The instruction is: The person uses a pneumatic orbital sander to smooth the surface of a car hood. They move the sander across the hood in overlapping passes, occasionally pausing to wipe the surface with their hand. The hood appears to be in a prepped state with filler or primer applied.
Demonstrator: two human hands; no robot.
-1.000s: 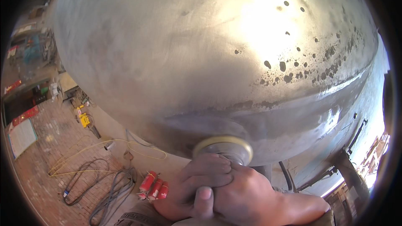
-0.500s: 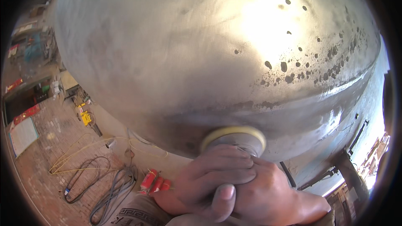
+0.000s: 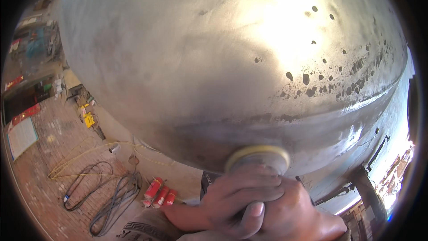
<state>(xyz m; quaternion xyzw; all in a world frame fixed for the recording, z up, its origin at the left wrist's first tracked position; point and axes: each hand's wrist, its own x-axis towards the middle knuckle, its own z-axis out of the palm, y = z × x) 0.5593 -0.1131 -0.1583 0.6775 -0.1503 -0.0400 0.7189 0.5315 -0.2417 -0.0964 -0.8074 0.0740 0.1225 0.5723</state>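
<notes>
A large, rounded grey metal shell (image 3: 147, 71) fills most of the view, with a bright glare and a scatter of dark spots (image 3: 307, 80) on its right side. Against its lower edge sits a round, yellow-rimmed pad (image 3: 256, 151) of what looks like a hand-held sander (image 3: 263, 163). My left hand (image 3: 240, 192) is closed, its fingers lapped over my right hand and the back of the sander. My right hand (image 3: 290, 203) grips the sander from the right. Most of the sander's body is hidden under both hands.
Brick floor (image 3: 49, 151) lies at left, with dark coiled cables (image 3: 120, 196), a thin yellow cord (image 3: 67, 172) and red cylinders (image 3: 160, 192) near my left arm. A yellow tool (image 3: 88, 118) is farther off. Dark metal framework (image 3: 368, 196) stands at right.
Both hands and the sander have slid a little to the right and lower in the picture, the pad staying at the shell's lower edge. The whole view has shifted slightly.
</notes>
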